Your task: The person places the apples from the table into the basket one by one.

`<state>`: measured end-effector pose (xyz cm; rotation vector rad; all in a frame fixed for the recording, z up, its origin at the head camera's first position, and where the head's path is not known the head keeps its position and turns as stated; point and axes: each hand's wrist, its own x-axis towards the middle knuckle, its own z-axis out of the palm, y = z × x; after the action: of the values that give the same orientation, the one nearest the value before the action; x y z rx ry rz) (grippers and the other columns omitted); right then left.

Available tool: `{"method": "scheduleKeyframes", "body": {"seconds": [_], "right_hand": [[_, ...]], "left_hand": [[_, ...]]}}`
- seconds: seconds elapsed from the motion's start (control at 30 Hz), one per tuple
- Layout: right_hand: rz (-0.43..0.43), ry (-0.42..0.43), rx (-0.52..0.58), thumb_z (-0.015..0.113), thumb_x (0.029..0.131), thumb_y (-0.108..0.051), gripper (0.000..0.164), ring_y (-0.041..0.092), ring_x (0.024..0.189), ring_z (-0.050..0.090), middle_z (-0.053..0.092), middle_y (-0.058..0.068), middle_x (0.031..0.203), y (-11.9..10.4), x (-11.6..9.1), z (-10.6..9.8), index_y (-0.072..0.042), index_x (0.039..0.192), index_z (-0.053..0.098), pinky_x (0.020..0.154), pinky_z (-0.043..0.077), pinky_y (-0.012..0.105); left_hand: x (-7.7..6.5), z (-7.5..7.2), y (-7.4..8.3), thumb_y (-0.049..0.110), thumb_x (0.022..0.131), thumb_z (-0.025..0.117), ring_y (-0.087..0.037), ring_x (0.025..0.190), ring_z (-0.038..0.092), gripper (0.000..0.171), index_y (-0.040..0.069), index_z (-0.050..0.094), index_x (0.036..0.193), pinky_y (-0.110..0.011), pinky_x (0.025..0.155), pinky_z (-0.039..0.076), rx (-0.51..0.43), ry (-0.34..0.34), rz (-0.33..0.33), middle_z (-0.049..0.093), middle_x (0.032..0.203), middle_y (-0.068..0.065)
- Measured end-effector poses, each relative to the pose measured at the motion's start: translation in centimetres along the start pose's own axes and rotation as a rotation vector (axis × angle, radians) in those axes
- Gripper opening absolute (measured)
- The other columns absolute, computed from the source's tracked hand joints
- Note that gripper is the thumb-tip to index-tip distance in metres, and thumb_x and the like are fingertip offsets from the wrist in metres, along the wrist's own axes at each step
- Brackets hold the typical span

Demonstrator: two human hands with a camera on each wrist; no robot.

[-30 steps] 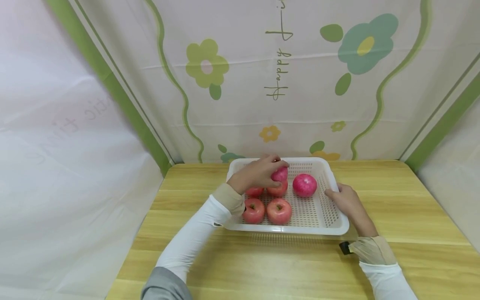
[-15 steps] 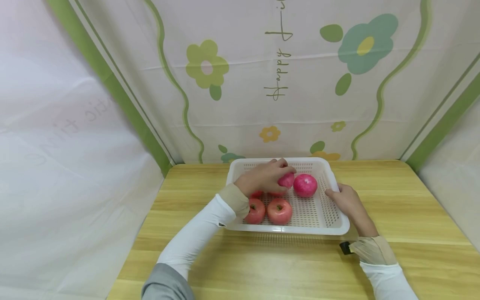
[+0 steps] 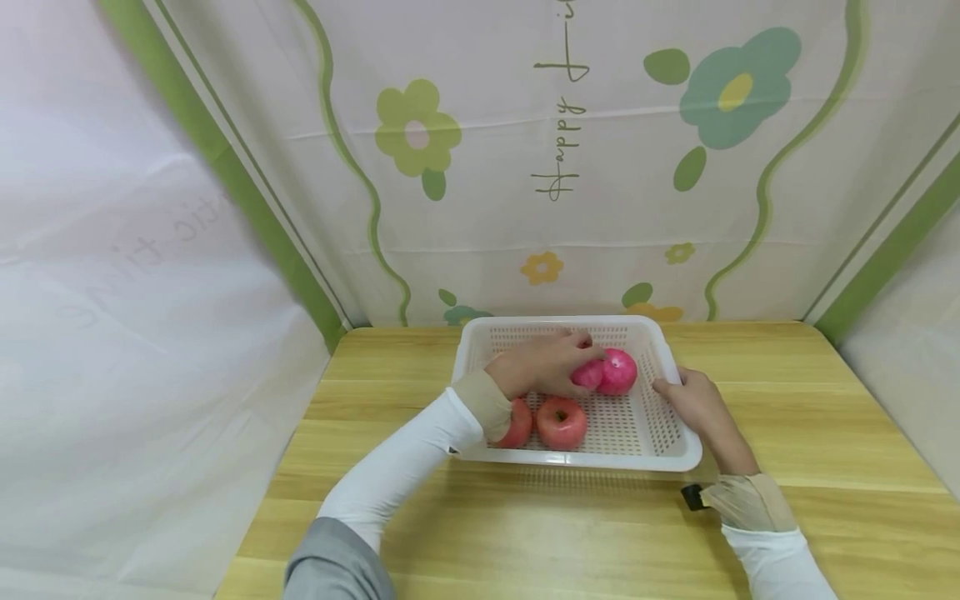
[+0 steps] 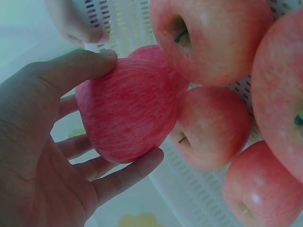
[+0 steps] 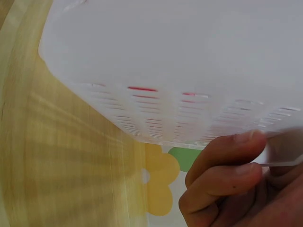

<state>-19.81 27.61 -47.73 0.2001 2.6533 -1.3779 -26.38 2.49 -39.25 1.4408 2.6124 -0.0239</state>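
Observation:
My left hand (image 3: 550, 364) reaches into a white plastic basket (image 3: 592, 461) and grips a deep pink apple (image 4: 128, 111), thumb on one side and fingers round the other. Right beside it, overlapped in the head view, sits a second deep pink apple (image 3: 619, 372). Paler red apples, among them one at the front (image 3: 562, 423) and another partly behind the left wrist (image 3: 519, 423), fill the basket's left part. More of them, hidden under the left hand in the head view, show in the left wrist view. My right hand (image 3: 693, 407) holds the basket's right rim, fingers curled under it.
The basket stands on a wood-grain table (image 3: 585, 542), near its back edge. Behind rises a flower-printed cloth wall (image 3: 480, 208), with white cloth sides at left and right. A small black piece (image 3: 693, 497) sits at the right wrist.
My left hand has moved right within the basket, bringing the held apple up against the other deep pink apple. The right hand keeps its hold on the rim.

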Motion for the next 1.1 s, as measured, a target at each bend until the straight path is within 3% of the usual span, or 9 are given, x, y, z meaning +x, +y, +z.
{"method": "scheduleKeyframes", "body": {"seconds": [0.2, 0.43, 0.53, 0.73, 0.83, 0.93, 1.1], "right_hand": [[-0.001, 0.000, 0.009, 0.044, 0.099, -0.029, 0.059, 0.025, 0.077, 0.068, 0.058, 0.035, 0.113, 0.2, 0.0, 0.0, 0.011, 0.142, 0.035, 0.059, 0.058, 0.036], [-0.008, 0.006, -0.006, 0.045, 0.099, -0.031, 0.058, 0.025, 0.077, 0.067, 0.059, 0.034, 0.112, 0.4, 0.0, 0.0, 0.012, 0.139, 0.039, 0.060, 0.058, 0.036], [-0.009, 0.006, -0.002, 0.045, 0.099, -0.031, 0.058, 0.024, 0.077, 0.067, 0.059, 0.034, 0.112, 0.4, 0.1, -0.1, 0.011, 0.138, 0.040, 0.060, 0.058, 0.036], [-0.014, -0.002, 0.010, 0.044, 0.099, -0.031, 0.059, 0.025, 0.077, 0.068, 0.058, 0.035, 0.114, 0.4, 0.1, -0.1, 0.012, 0.140, 0.038, 0.060, 0.058, 0.036], [-0.020, -0.002, 0.003, 0.044, 0.099, -0.031, 0.060, 0.026, 0.079, 0.068, 0.057, 0.036, 0.116, 0.3, 0.1, -0.1, 0.012, 0.140, 0.037, 0.060, 0.058, 0.036], [-0.025, -0.003, -0.003, 0.044, 0.100, -0.032, 0.060, 0.027, 0.080, 0.068, 0.057, 0.037, 0.117, 0.3, 0.0, -0.1, 0.012, 0.141, 0.036, 0.060, 0.058, 0.036], [-0.020, -0.009, 0.008, 0.044, 0.099, -0.032, 0.060, 0.028, 0.080, 0.068, 0.056, 0.037, 0.117, 0.2, -0.1, -0.1, 0.011, 0.141, 0.037, 0.059, 0.058, 0.037]], "left_hand": [[0.5, 0.1, 0.9, 0.045, 0.087, 0.063, -0.011, 0.109, 0.043, 0.064, 0.032, 0.041, 0.145, -0.027, 0.089, 0.046, 0.060, -0.038, 0.008, 0.044, 0.127, 0.005], [1.3, 0.8, 1.5, 0.048, 0.089, 0.059, -0.012, 0.111, 0.045, 0.057, 0.032, 0.045, 0.141, -0.028, 0.090, 0.046, 0.150, -0.015, 0.067, 0.044, 0.132, 0.003], [1.6, 1.1, 1.8, 0.048, 0.089, 0.058, -0.012, 0.113, 0.044, 0.055, 0.033, 0.045, 0.140, -0.027, 0.089, 0.046, 0.144, -0.011, 0.071, 0.042, 0.133, 0.003], [1.8, 1.1, 2.3, 0.046, 0.090, 0.055, -0.010, 0.113, 0.043, 0.050, 0.038, 0.044, 0.138, -0.024, 0.075, 0.048, 0.126, -0.007, 0.079, 0.042, 0.132, 0.007], [2.1, 1.2, 2.6, 0.047, 0.091, 0.055, -0.011, 0.114, 0.044, 0.051, 0.037, 0.043, 0.139, -0.023, 0.081, 0.047, 0.158, 0.001, 0.128, 0.043, 0.132, 0.006], [2.5, 1.4, 2.9, 0.048, 0.091, 0.056, -0.014, 0.119, 0.042, 0.058, 0.033, 0.040, 0.144, -0.024, 0.091, 0.044, 0.174, -0.027, 0.163, 0.041, 0.137, 0.002], [2.9, 1.6, 3.3, 0.050, 0.090, 0.058, -0.016, 0.127, 0.037, 0.066, 0.033, 0.034, 0.149, -0.026, 0.097, 0.041, 0.181, -0.091, 0.178, 0.037, 0.144, 0.002]]}}
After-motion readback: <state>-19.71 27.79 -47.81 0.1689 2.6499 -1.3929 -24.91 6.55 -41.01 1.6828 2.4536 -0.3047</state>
